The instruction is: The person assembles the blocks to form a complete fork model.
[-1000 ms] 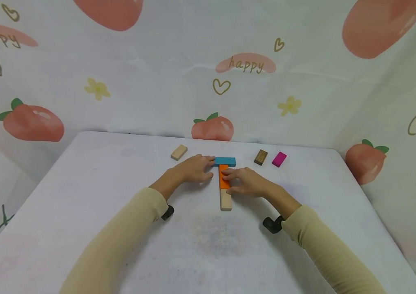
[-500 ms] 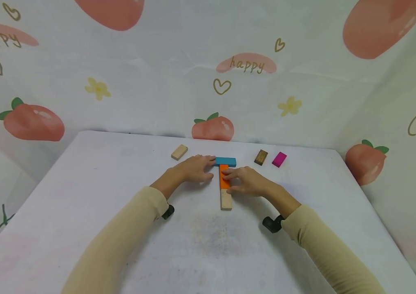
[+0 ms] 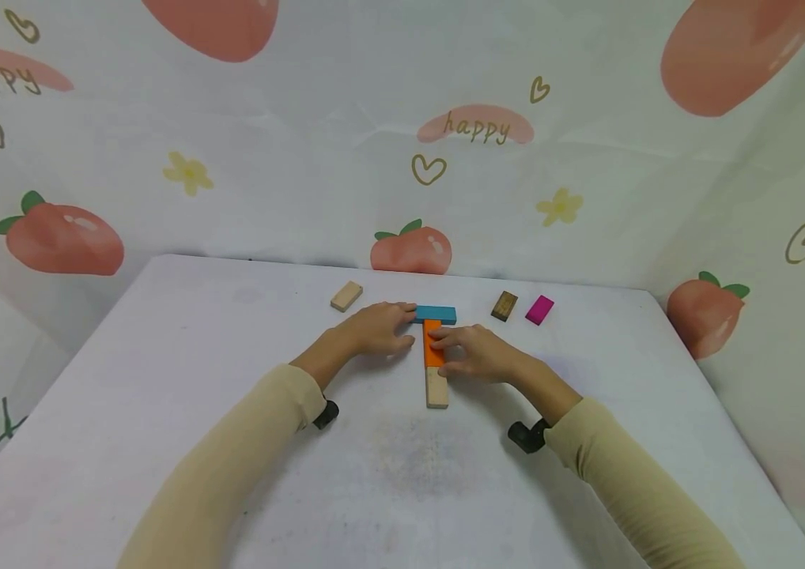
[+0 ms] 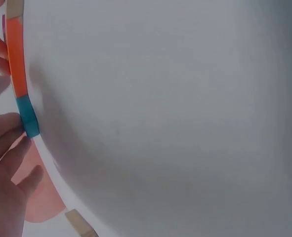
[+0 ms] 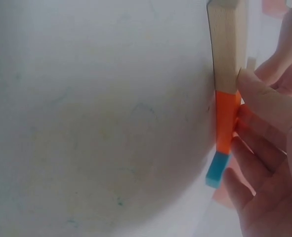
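Observation:
In the head view, wooden blocks lie flat on the table in a T shape. A blue block (image 3: 438,314) forms the crossbar. Below it an orange block (image 3: 432,358) and a plain wood block (image 3: 436,391) run end to end toward the person. My left hand (image 3: 377,328) touches the blue block's left end with its fingertips, the thumb lying apart. Extended fingers of my right hand (image 3: 479,353) rest at the orange block. The right wrist view shows that thumb at the edge of the plain block (image 5: 228,49), near its joint with the orange one (image 5: 225,121).
At the back of the white table (image 3: 246,316), another plain wood block (image 3: 347,295) lies on the left. A dark brown block (image 3: 504,306) and a magenta block (image 3: 540,310) lie on the right. A printed cloth (image 3: 303,142) hangs behind the table.

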The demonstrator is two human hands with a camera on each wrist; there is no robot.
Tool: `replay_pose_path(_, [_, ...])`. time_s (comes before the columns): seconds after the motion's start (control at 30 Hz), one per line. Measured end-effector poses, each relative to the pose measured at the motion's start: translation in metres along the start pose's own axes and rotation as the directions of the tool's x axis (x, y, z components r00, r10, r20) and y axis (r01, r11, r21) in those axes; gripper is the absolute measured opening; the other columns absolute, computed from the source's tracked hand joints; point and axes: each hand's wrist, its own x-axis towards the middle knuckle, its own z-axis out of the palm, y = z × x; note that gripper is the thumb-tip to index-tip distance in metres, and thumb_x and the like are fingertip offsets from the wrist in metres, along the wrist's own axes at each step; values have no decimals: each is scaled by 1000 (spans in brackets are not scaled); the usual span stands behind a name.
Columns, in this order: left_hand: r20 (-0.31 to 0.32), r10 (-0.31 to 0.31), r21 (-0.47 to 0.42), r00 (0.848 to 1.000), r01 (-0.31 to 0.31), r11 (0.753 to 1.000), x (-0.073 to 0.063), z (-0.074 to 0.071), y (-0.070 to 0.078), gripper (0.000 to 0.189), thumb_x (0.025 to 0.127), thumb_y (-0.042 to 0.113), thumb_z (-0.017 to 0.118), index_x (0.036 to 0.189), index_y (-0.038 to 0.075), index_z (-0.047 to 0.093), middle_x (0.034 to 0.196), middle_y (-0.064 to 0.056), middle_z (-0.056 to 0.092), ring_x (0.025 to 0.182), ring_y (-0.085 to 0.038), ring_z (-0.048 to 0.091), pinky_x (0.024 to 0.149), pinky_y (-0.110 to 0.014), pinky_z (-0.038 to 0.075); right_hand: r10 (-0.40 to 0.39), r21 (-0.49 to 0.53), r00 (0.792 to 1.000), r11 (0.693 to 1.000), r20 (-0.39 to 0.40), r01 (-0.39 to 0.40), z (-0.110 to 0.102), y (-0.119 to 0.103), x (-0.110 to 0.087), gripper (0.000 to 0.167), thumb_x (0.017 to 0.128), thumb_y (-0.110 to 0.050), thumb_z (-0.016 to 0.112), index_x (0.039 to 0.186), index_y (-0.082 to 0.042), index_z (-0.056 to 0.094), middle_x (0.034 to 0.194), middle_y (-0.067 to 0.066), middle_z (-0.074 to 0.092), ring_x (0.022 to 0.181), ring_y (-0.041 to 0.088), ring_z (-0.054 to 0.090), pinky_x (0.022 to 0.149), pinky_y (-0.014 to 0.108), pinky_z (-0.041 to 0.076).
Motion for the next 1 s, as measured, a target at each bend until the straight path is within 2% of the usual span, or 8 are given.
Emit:
replay_pose_path(0.2, [-40,8,52,999,-6,999,-2,0,4,49,99,26,59,141,0,54,149,-12,49,138,-28,46,114,-41,34,-10,-14,1000,1000,-1,10,1,1,0,50,90,-21,74,134,-2,62,147,13,51,140,33,42,112,51,35])
replay_pose_path(0.33, [-72,17,70,997,-12,997,-9,-3,1,49,99,24,58,143,2,53,149,-13,49,137,-29,47,113,-45,35,-5,-9,1000,1000,-3,5,1,1,0,49,91,-21,74,134,-2,62,147,13,51,139,34,43,111,52,35])
replay_pose_path(0.5, [-121,-64,91,991,75,993,-23,-11,-22,52,99,25,57,148,7,48,151,-13,47,141,-30,41,114,-50,32,3,-7,1000,1000,-4,-3,1,1,0,48,91,-21,74,134,-3,62,147,14,51,139,35,43,111,53,35])
replay_pose_path(0.6, [-151,-124,81,981,137,987,-32,-17,-41,53,99,24,57,148,7,47,152,-15,45,143,-31,38,115,-52,31,6,-9,1000,1000,-7,-6,2,1,-1,48,91,-21,73,134,-3,62,147,13,51,140,36,42,111,53,35])
replay_pose_path(0.73, [-165,-179,55,970,190,980,-46,-24,-62,53,98,21,56,148,5,47,151,-18,45,142,-35,38,113,-56,31,7,-7,1000,1000,-11,-7,2,1,-1,48,91,-20,74,134,-3,62,147,13,51,140,35,42,111,53,35])
replay_pose_path(0.9, [-151,-227,26,962,233,972,-59,-30,-77,51,98,20,55,146,3,50,150,-21,44,140,-39,39,112,-57,32,0,-9,1000,1000,-20,0,4,3,-1,48,91,-20,73,135,-3,62,147,13,52,140,35,42,111,52,36])
replay_pose_path(1.0, [-133,-232,21,964,237,971,-65,-30,-80,50,99,22,53,146,3,50,150,-23,44,139,-41,40,112,-59,31,-7,-5,1000,1000,-23,7,4,4,-1,48,91,-20,73,134,-3,62,147,13,52,140,35,42,111,52,36])
